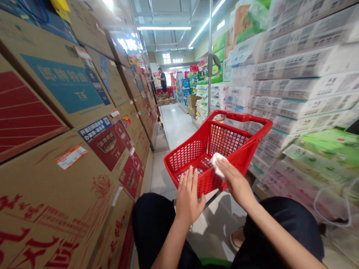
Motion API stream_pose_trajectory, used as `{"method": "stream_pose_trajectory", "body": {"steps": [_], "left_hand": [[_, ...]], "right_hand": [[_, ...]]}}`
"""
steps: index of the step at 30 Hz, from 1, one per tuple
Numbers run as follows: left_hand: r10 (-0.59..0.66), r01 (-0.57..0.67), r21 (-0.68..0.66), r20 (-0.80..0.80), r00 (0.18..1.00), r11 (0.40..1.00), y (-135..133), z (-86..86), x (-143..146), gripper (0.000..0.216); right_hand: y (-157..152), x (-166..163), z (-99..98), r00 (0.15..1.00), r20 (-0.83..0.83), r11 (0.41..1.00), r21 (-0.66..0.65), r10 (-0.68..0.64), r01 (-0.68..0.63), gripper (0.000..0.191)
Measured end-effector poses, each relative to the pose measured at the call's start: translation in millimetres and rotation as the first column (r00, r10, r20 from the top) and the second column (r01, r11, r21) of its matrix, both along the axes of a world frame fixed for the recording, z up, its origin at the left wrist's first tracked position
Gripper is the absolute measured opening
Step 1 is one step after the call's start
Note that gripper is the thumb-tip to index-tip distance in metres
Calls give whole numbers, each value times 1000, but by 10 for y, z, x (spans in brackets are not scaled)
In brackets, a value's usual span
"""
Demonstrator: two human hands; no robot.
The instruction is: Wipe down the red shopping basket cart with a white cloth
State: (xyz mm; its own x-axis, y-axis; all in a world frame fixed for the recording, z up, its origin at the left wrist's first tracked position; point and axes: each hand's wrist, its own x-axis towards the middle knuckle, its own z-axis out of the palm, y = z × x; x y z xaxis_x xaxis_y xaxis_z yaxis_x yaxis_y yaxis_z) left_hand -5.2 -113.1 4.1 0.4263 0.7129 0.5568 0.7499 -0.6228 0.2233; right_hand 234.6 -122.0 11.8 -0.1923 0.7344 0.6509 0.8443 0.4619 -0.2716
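A red plastic shopping basket (185, 151) with lattice walls stands tilted in front of my knees, its long red handle rising to the upper right. My left hand (190, 198) lies against the near wall with its fingers stretched out and apart, holding nothing. In my right hand (234, 181) a crumpled white cloth (218, 164) is pressed under the fingers onto the near top rim. The palm side of that hand is hidden, as is part of the cloth. Below the basket a dark bar shows in part.
Stacked cardboard cartons (64, 82) form a wall on the left. Packs of tissue paper (294, 82) are piled high on the right. A metal pole (209, 89) rises behind the basket. Down the tiled aisle (176, 121) a person (162, 79) stands far off.
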Motion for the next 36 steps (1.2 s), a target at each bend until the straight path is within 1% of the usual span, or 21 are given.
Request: {"method": "stream_pose_trajectory", "body": {"steps": [2, 3, 5, 7, 10, 12, 14, 18, 20, 22, 26, 28, 30, 32, 34, 36], "left_hand": [[0, -1, 7, 5, 1000, 1000, 9, -2, 3, 101], [-1, 1, 8, 2, 1000, 1000, 14, -1, -3, 101], [-5, 5, 4, -7, 1000, 1000, 23, 0, -22, 101], [-8, 8, -5, -15, 1000, 1000, 25, 2, -36, 101], [0, 0, -12, -18, 1000, 1000, 17, 4, -25, 102], [8, -8, -11, -14, 1000, 1000, 12, 5, -4, 103], [16, -16, -9, -7, 1000, 1000, 12, 7, 12, 103], [9, -9, -13, -2, 1000, 1000, 27, 12, 2, 101], [-1, 1, -18, -8, 1000, 1000, 33, 13, -16, 100], [-4, 4, -20, -20, 1000, 1000, 34, 12, -27, 100], [13, -13, -13, -34, 999, 1000, 28, 1, -11, 101], [25, -26, 0, -31, 999, 1000, 25, -6, 9, 101], [34, -34, 10, -24, 999, 999, 24, -13, 23, 101], [30, -30, 12, -17, 999, 999, 24, -18, 22, 100], [9, -9, 0, -10, 1000, 1000, 29, -18, -2, 100], [-20, 20, -16, -3, 1000, 1000, 45, -14, -49, 98]], "right_hand": [[-101, -279, -45, 993, 46, 993, -44, 112, -110, 78], [-134, -364, -54, 985, 71, 987, -62, 154, -150, 78], [-137, -354, -45, 978, 109, 983, -69, 177, -170, 76], [-56, -126, -9, 989, 101, 994, -41, 105, -102, 73], [109, 295, 46, 999, 13, 999, 13, -45, 44, 71], [149, 366, 57, 996, -30, 996, 29, -79, 80, 71], [98, 188, 37, 999, -26, 999, 9, -34, 34, 73], [-116, -422, -25, 985, 38, 983, -81, 167, -164, 78], [-152, -504, -21, 975, 65, 974, -97, 210, -203, 75], [-100, -345, 6, 982, 68, 982, -86, 174, -168, 72], [106, 212, 61, 1000, -11, 1000, -6, -15, 15, 72], [138, 278, 62, 998, -31, 998, 12, -61, 62, 73], [83, 109, 36, 999, -5, 999, -2, -34, 34, 74], [-30, -200, 3, 997, 49, 998, -36, 59, -58, 74], [-135, -470, -12, 979, 110, 984, -73, 171, -164, 74], [-170, -540, 1, 966, 142, 975, -85, 218, -207, 73]]}}
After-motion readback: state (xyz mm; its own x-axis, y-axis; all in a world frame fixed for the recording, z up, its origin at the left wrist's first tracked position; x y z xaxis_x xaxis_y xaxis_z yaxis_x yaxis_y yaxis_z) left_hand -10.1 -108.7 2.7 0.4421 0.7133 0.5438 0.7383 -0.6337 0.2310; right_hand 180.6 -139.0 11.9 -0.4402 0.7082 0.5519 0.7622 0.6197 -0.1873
